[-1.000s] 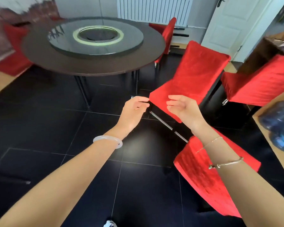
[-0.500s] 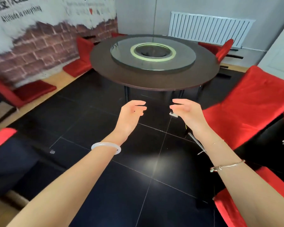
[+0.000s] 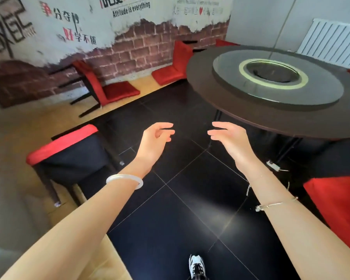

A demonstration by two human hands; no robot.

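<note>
My left hand [image 3: 155, 140] and my right hand [image 3: 229, 137] are raised in front of me over the black tiled floor [image 3: 170, 209]. Both hold nothing, with fingers loosely curled and the palms facing each other a short gap apart. A white bangle sits on my left wrist and thin bracelets on my right forearm. A chair with a red-topped dark back [image 3: 69, 154] stands to the left of my left hand. The round dark table [image 3: 271, 110] with a glass turntable [image 3: 277, 77] lies beyond my right hand.
Red chairs [image 3: 105, 87] stand along the brick-painted wall at the back left. Another red chair [image 3: 339, 205] is at the right edge. A white radiator [image 3: 331, 41] hangs at the far right. My shoe [image 3: 196, 265] shows at the bottom on the tiles.
The view has swung left: the table moved from centre to the right, the red chairs on the right left the view, and a chair appeared at the left. My hands spread slightly apart.
</note>
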